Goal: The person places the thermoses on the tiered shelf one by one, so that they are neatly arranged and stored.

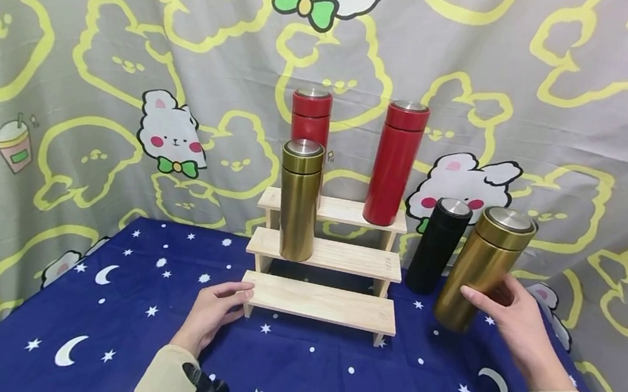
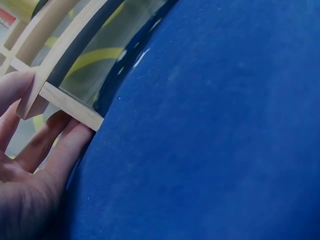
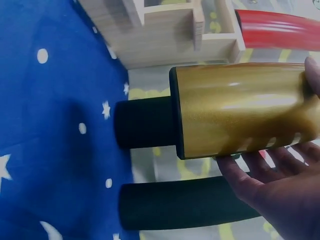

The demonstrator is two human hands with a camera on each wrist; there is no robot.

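Observation:
My right hand [image 1: 518,329] grips a gold thermos bottle [image 1: 479,262] with a steel-topped lid, thumb in front and fingers round the far side. In the right wrist view its dark base hangs off the cloth, and the bottle leans. My left hand [image 1: 211,311] holds the left end of the lowest step of a three-step wooden display rack [image 1: 318,302]; the left wrist view shows the thumb on the board and fingers at its leg [image 2: 72,106]. Another gold thermos [image 1: 299,207] stands on the middle step. Two red thermoses [image 1: 395,167] [image 1: 310,123] stand on the top step.
Beside the held bottle stands a black thermos [image 1: 437,250]; the right wrist view shows another black thermos [image 3: 180,206] near it. A blue cloth [image 1: 154,346] with moons and stars covers the table. Behind hangs a patterned grey curtain [image 1: 234,81].

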